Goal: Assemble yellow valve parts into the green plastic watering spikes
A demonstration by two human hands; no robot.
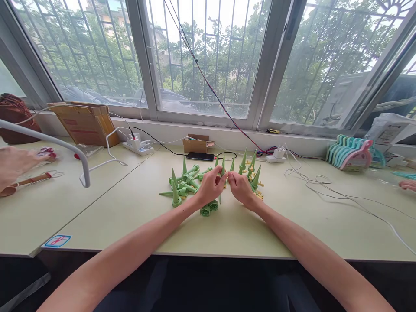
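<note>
My left hand (pixel 209 185) is closed around a green plastic watering spike (pixel 222 167), whose pointed tip stands up past the fingers. Close beside it, my right hand (pixel 241 187) is pinched shut; whatever lies between its fingertips is hidden. Loose green spikes (pixel 189 178) lie heaped to the left of my left hand, and one spike (pixel 176 197) stands upright on its wide end. Two open round ends (pixel 205 211) face me below my left wrist. Beyond and right of my right hand, several spikes (pixel 256 177) stand with small yellow parts (pixel 260 184) at their sides.
A phone (pixel 199 156) and small open carton (pixel 196 144) lie behind the spikes. Power strips (pixel 138 147) and cables (pixel 312 180) run along the back. Hangers (pixel 349 152) stand right. Another person's hand (pixel 16 164) is at left near a whisk (pixel 48 175); another hand (pixel 407 185) is far right.
</note>
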